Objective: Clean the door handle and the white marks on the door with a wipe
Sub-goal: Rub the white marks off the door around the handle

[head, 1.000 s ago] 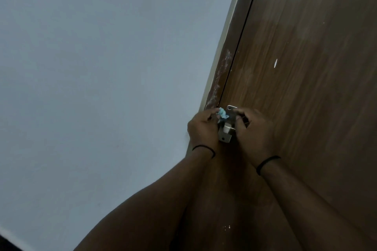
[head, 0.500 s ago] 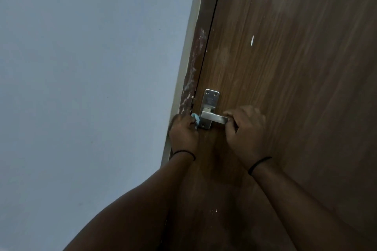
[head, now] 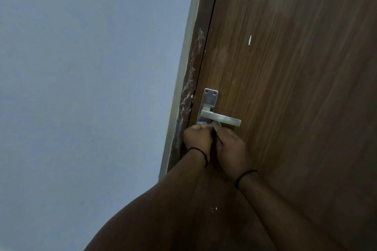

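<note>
Two hands are up at the door, close together, just under the handle. The left hand [head: 197, 137] sits by the door's edge w/ its fingers curled in, back of the hand facing the camera. The right hand [head: 229, 144] is right beside it, touching it, fingers also curled, w/ the fingertips up under the metal lever. Both fists are bunched tight, but the wipe is hidden, so I can't tell if either hand is holding it or just closed. Each wrist has a thin black band [head: 199, 154], so 2 bands. Both arms come up from the bottom of the view.

The door handle [head: 220, 118] is silver, 1 flat lever sticking out to the right, level, on a tall silver plate [head: 210, 99] w/ 2 screws at the top. No hand covers the lever.

The door [head: 295, 87] is brown wood w/ lines in it, and it's shut against the door frame [head: 188, 96]. On the door there's 1 small white mark [head: 250, 39] up above the handle, well apart from it, plus a few tiny white specks [head: 213, 209] low down btwn the arms. The frame has lots of scratchy white marks running along it, next to the plate. Left of the frame is a plain pale blue-grey wall [head: 81, 87]. The light is dim.
</note>
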`<state>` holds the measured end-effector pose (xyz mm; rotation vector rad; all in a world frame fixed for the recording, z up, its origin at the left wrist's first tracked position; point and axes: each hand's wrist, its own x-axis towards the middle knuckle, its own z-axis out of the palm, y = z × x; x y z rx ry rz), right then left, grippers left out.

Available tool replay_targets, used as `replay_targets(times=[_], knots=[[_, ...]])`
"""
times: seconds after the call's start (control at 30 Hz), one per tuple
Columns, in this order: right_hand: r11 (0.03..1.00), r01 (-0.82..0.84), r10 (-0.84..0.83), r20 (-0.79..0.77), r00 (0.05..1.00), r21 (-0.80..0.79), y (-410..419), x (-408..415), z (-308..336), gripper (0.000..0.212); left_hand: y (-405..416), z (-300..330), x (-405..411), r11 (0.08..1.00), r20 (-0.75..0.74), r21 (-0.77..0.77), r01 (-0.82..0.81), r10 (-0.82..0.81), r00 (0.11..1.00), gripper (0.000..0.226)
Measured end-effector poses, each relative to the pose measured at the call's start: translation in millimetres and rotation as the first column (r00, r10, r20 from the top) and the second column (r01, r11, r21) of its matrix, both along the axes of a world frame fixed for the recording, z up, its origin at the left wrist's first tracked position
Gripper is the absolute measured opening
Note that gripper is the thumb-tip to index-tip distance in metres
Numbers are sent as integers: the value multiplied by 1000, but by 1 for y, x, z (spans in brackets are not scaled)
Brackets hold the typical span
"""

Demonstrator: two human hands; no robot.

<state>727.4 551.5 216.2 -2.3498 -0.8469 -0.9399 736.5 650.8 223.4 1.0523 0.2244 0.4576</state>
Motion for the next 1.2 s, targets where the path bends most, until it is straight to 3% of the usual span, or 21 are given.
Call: replay_targets(times=[0.07,0.17,0.37,0.53,0.73,0.83,0.97,1.1,1.17,1.2], knots=[[999,20,-20,2,1000,41,2,1,5,35,3,4,-6,993,26,-55,106,-105,994,11],[995,34,-31,-37,999,98,6,-1,8,26,13,0,-20,982,-4,11,189,-189,982,10],[998,13,-1,-186,983,63,21,-13,-3,12,36,-35,-43,982,-77,-8,190,-190,979,23],[995,22,-3,-189,982,95,32,-22,-14,17,44,-78,-58,986,-84,79,149,-142,986,25],[987,0,29,-177,984,163,47,-24,-19,29,49,-74,-45,976,40,-6,219,-218,975,30],[995,-3,16,-129,992,102,51,-20,-25,30,50,-79,-41,963,71,-85,255,-250,966,29],[989,-126,120,-74,990,-77,52,-10,-36,30,61,-93,-43,935,64,-174,311,-304,950,30],[985,-88,98,60,993,-151,49,7,-37,24,62,-115,-44,957,-69,8,291,-290,955,27],[984,-37,56,104,993,-177,54,15,-34,19,59,-131,-43,930,-123,338,143,-107,987,28],[982,-35,58,119,991,-187,58,17,-31,18,58,-140,-42,818,-101,573,48,12,995,32]])
